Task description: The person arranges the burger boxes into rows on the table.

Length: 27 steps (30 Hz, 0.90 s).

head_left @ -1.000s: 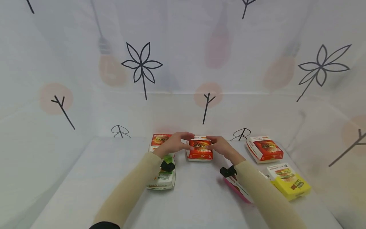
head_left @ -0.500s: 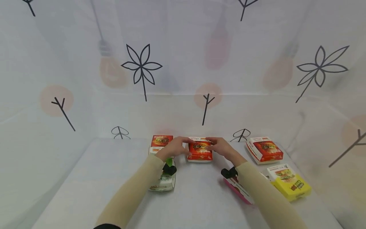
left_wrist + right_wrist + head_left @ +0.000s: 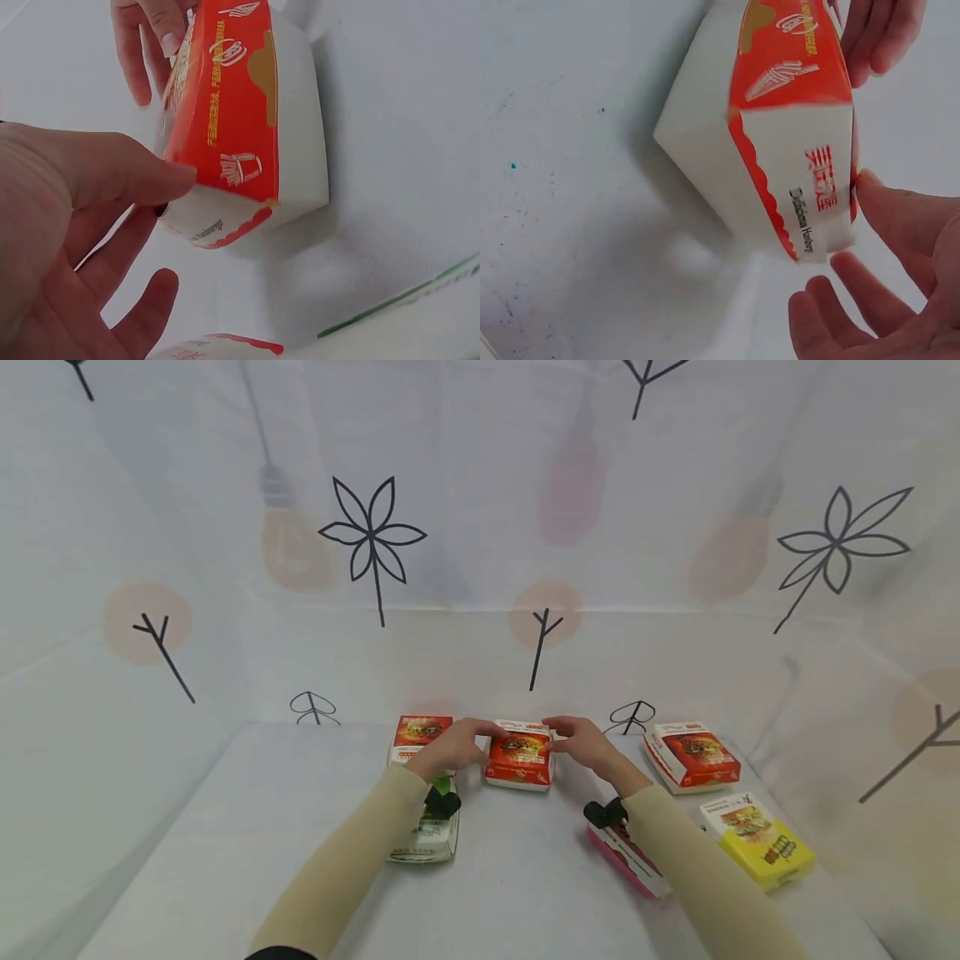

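Observation:
A red and white cardboard burger box (image 3: pixel 517 762) lies at the back middle of the table, between both hands. My left hand (image 3: pixel 453 748) holds its left side, the thumb (image 3: pixel 169 180) on the upper edge near a corner in the left wrist view. On the other side my right hand (image 3: pixel 588 748) holds the box, its thumb (image 3: pixel 885 199) against the top edge; other fingers lie apart below in the right wrist view. The fingers at the far side are partly hidden. Just left stand another red burger box (image 3: pixel 422 729) and a green and white box (image 3: pixel 429 843), partly behind the left arm.
At the right, another red burger box (image 3: pixel 697 757) lies behind a yellow and white box (image 3: pixel 765 843). A pink and white box (image 3: pixel 626 864) is partly covered by the right forearm. A printed white cloth (image 3: pixel 465 660) hangs behind the table.
The burger box between the hands has shifted slightly left and turned a little. My left hand has moved slightly down and left; the right hand follows the box's right side. The other boxes stay put.

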### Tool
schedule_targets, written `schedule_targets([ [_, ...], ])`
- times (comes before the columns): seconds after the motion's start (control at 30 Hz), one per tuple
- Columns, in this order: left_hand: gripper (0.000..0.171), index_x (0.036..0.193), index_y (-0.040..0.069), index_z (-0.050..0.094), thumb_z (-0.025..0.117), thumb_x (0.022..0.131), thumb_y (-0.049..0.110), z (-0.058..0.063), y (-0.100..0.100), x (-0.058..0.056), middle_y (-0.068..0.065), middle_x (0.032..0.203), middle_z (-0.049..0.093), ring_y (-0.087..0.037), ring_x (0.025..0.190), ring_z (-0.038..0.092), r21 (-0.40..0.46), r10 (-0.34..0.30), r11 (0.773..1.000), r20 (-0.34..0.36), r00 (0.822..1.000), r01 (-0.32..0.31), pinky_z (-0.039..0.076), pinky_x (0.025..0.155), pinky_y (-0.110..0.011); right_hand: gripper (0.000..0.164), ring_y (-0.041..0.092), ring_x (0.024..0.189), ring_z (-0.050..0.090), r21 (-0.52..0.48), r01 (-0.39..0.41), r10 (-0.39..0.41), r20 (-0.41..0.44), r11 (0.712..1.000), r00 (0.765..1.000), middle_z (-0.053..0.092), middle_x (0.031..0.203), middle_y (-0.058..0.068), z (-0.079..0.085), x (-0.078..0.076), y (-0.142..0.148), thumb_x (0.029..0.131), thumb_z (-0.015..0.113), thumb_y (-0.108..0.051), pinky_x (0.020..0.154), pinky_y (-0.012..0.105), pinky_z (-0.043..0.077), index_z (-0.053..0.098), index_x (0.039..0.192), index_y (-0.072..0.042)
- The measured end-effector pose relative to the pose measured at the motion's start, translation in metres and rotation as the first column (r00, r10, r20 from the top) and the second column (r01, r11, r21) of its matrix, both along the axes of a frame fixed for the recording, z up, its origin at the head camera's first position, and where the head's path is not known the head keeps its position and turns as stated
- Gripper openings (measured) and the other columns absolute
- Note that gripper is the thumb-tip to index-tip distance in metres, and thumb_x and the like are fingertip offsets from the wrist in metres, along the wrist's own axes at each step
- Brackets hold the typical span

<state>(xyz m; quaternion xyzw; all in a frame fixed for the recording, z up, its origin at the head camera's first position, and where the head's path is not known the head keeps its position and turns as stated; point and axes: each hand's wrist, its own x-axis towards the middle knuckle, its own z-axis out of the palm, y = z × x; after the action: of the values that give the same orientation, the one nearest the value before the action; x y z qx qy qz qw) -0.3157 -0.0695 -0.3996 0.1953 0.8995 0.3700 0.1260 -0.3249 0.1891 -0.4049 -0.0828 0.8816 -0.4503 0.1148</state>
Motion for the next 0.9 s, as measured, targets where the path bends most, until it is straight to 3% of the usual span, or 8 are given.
schedule_targets([
  [0.17,0.053,0.131,0.024,0.066,0.066,0.087,-0.004,0.002,0.002,0.001,0.000,0.142,0.055,-0.025,0.137,0.041,-0.016,-0.003,1.000,-0.005,1.000,0.003,0.033,0.113,-0.048,0.050,0.042,0.138,0.037,-0.001,-0.008,0.008,-0.006,1.000,1.000,0.043,0.149,0.022,0.003,0.000,-0.001,0.094,0.067,-0.012,0.107,0.062,0.035,0.053,0.142,-0.005],
  [0.4,0.051,0.128,0.024,0.067,0.062,0.088,-0.007,0.002,0.005,0.001,0.001,0.138,0.058,-0.025,0.134,0.043,-0.014,-0.008,1.000,-0.019,1.000,0.008,0.034,0.112,-0.047,0.052,0.042,0.137,0.039,0.000,-0.094,0.094,-0.007,0.996,0.996,0.046,0.148,0.020,0.005,-0.001,-0.003,0.095,0.068,-0.018,0.108,0.061,0.034,0.053,0.143,-0.007],
  [0.67,0.051,0.127,0.022,0.068,0.060,0.088,-0.010,-0.001,0.008,-0.002,-0.001,0.137,0.059,-0.027,0.135,0.044,0.024,-0.001,1.000,-0.021,1.000,0.001,0.035,0.111,-0.048,0.050,0.043,0.134,0.041,0.123,-0.115,0.116,0.000,0.986,0.993,0.048,0.146,0.022,0.000,0.001,-0.011,0.093,0.070,-0.023,0.105,0.064,0.036,0.058,0.141,-0.015],
  [0.9,0.046,0.126,0.022,0.068,0.061,0.090,-0.005,-0.003,0.004,-0.003,-0.002,0.136,0.060,-0.027,0.132,0.047,0.085,0.038,0.996,-0.020,0.999,-0.037,0.038,0.109,-0.048,0.049,0.040,0.127,0.046,0.175,-0.105,0.107,0.000,0.979,0.994,0.050,0.144,0.020,0.000,0.000,-0.013,0.093,0.071,-0.024,0.101,0.059,0.041,0.060,0.140,-0.017],
])
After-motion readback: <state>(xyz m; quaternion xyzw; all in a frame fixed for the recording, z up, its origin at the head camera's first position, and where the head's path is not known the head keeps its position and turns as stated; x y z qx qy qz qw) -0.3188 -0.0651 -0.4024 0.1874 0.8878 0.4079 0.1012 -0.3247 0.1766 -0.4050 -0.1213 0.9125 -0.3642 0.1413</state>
